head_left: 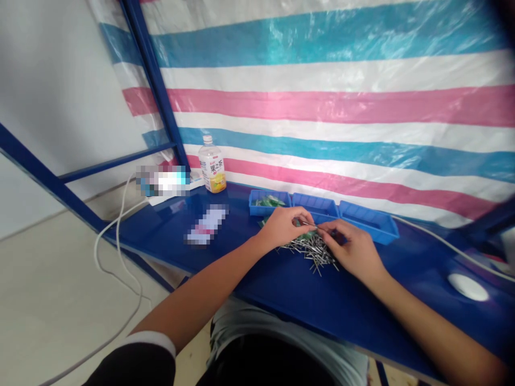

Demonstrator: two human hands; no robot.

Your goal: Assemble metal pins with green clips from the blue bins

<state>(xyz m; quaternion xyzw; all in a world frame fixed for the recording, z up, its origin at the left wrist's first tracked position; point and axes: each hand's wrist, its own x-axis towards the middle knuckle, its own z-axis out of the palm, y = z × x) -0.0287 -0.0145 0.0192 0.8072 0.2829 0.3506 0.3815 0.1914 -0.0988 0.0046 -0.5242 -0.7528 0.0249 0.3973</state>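
Observation:
A heap of thin metal pins [311,251] lies on the blue table [281,289] in front of me. My left hand [281,225] hovers over the heap's left side with fingers pinched on a small green part and a pin. My right hand [352,247] rests on the heap's right side, its fingertips pinched together and meeting the left hand's fingertips over the pins. A few small green parts [306,234] lie under the hands.
Three blue bins [322,206] stand in a row behind the hands; the left bin [269,202] holds green parts. A drink bottle [212,170] stands at the back left beside a white power strip [164,195] with its cable. A striped tarp hangs behind.

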